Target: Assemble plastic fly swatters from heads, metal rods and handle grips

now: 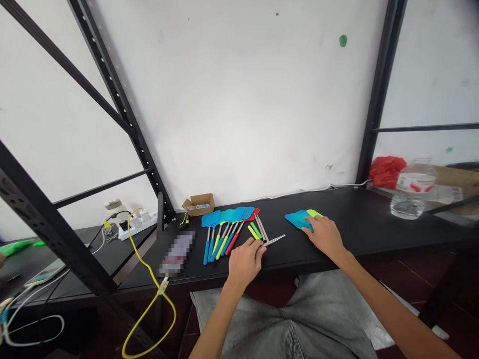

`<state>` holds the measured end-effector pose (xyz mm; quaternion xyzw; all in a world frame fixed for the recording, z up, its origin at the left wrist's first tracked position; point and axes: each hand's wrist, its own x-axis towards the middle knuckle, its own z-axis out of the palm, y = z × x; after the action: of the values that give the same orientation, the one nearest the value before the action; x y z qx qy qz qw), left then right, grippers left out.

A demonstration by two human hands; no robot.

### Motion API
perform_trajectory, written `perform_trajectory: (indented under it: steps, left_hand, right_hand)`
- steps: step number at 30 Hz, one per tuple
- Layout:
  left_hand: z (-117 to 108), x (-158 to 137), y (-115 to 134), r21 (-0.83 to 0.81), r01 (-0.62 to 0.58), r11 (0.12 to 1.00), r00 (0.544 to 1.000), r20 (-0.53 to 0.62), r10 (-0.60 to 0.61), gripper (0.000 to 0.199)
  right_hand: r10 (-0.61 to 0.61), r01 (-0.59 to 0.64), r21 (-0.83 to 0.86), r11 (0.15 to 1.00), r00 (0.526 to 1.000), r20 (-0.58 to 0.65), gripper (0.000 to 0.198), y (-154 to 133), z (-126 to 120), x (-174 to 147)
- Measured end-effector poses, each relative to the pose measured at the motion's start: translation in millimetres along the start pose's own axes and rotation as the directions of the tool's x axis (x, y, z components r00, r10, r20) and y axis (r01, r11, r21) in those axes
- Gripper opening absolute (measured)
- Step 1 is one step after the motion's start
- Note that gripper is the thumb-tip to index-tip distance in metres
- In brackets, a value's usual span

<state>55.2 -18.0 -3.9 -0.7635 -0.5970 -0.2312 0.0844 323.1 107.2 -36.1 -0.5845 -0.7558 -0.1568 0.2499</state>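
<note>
My left hand (pixel 245 259) is closed on a thin metal spatula shaft (pixel 276 240), whose bare end points right. My right hand (pixel 326 234) has its fingers curled on a blue spatula head (pixel 297 218), with a yellow-green spatula head (pixel 314 213) partly hidden behind the fingers. Left of my left hand lies a row of several assembled spatulas (pixel 224 234) with mostly blue heads and blue, yellow-green or red handles. A red spatula head (pixel 254 213) shows at the row's right end. Loose metal shafts (pixel 262 228) and a yellow-green handle (pixel 254 231) lie just beyond my left hand.
A small open cardboard box (pixel 200 204) stands at the back by the wall. Near it is a black-and-yellow cutter (pixel 184 220). A blurred phone (pixel 177 253) with a yellow cable (pixel 147 269) lies left. A water bottle (pixel 413 189) and red bag (pixel 386 171) stand right, past the metal frame.
</note>
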Motion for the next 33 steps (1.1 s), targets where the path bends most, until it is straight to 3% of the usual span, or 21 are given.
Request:
perform_trajectory:
  steps: [8,15,21,30,33]
  left_hand:
    - [1.1,0.0,-0.6,-0.002,0.004,1.0,1.0,0.003,-0.004,0.03]
    - [0.9,0.2,-0.4,-0.003,-0.01,1.0,1.0,-0.006,0.01,0.029]
    - [0.3,-0.1,0.8,0.006,0.0,1.0,1.0,0.005,0.0,0.031]
    - [0.8,-0.4,-0.1,0.002,-0.016,1.0,1.0,-0.01,0.016,0.028]
    - [0.9,-0.2,0.1,-0.001,-0.019,1.0,1.0,-0.008,0.019,0.028]
  right_hand:
    - [0.005,-0.002,0.038,0.999,0.996,-0.09,0.039,-1.5,-2.6,-0.8]
    - [0.006,-0.007,0.045,0.999,1.0,0.02,0.048,-3.1,-4.4,0.2]
    - [0.155,-0.156,0.135,0.979,0.988,0.017,0.05,-9.2,-18.1,-1.5]
    - [0.258,-0.256,0.098,0.962,0.966,-0.009,0.037,-8.1,-23.6,-1.3]
    - [0.263,-0.251,0.149,0.956,0.962,-0.068,0.032,-6.1,-22.0,-0.7]
